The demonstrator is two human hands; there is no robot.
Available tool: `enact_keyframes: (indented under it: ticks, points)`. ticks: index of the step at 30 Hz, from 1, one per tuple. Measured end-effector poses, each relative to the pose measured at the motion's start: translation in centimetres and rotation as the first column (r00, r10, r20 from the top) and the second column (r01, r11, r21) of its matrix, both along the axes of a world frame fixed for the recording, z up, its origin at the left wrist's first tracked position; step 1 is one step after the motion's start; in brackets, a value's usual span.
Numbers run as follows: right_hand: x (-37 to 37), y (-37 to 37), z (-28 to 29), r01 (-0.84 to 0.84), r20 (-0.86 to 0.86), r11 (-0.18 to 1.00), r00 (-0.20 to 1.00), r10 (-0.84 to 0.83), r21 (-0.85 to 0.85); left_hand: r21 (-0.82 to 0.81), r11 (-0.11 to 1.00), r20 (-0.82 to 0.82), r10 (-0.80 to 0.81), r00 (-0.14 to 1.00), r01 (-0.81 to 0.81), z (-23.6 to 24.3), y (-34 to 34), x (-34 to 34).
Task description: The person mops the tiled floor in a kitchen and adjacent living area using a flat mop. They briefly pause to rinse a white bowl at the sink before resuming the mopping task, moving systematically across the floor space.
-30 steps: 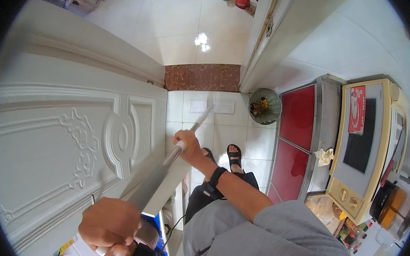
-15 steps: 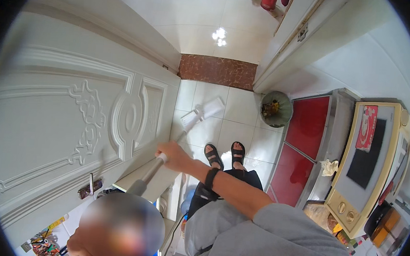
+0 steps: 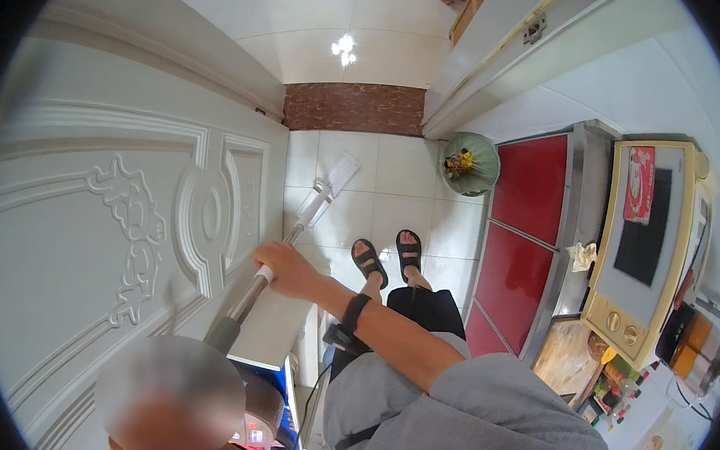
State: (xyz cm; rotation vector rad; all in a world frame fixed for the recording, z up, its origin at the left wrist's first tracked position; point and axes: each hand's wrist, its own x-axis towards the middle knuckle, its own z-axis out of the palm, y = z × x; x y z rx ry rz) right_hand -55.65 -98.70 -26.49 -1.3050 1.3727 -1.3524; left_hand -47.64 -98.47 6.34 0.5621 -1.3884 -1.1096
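Note:
My right hand [image 3: 287, 268] is wrapped round the metal pole of a white flat mop [image 3: 335, 181], whose head rests at a slant on the pale tiled floor, left of my sandalled feet. My left hand [image 3: 165, 430] is at the lower left, where the pole's grey upper end runs into a blurred patch that hides most of its fingers. Beside the pole stands the carved white door [image 3: 133, 207], swung open, with a narrow white cabinet [image 3: 271, 328] below my right hand.
A brown stone threshold [image 3: 352, 106] leads to the tiled room beyond, between white jambs. Right of my feet are a lined bin [image 3: 476, 171] with waste, red-panelled cupboards [image 3: 525, 196], a cream microwave [image 3: 646, 247] and several bottles [image 3: 618, 381]. A cable hangs by the left cabinet.
The mop head has swung from near the threshold's middle, lying crosswise, to a diagonal by the door. My right hand has moved down and left with the pole.

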Motion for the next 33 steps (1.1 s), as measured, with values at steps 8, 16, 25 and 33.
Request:
enact_keyframes:
  ticks: [8,16,25,33]
  points:
    - [0.2,2.0,-0.4,0.035,-0.075,0.989,0.997,-0.025,0.140,0.159,0.966,0.029,0.200,0.979,-0.202,0.2,-3.2,2.1]
    - [-4.2,-0.3,5.7,0.186,-0.139,0.980,0.975,-0.176,0.065,0.099,0.994,-0.024,-0.052,0.998,0.054,3.5,-5.1,0.1]
    - [-17.1,-8.9,8.1,0.286,-0.146,0.950,0.942,-0.302,-0.124,-0.175,0.944,-0.314,-0.323,0.893,0.280,5.1,-9.5,-12.4]
    - [-26.2,-17.7,9.5,0.319,-0.108,0.938,0.936,-0.334,-0.134,-0.115,0.947,-0.073,-0.308,0.949,0.299,7.0,-18.0,-22.9]
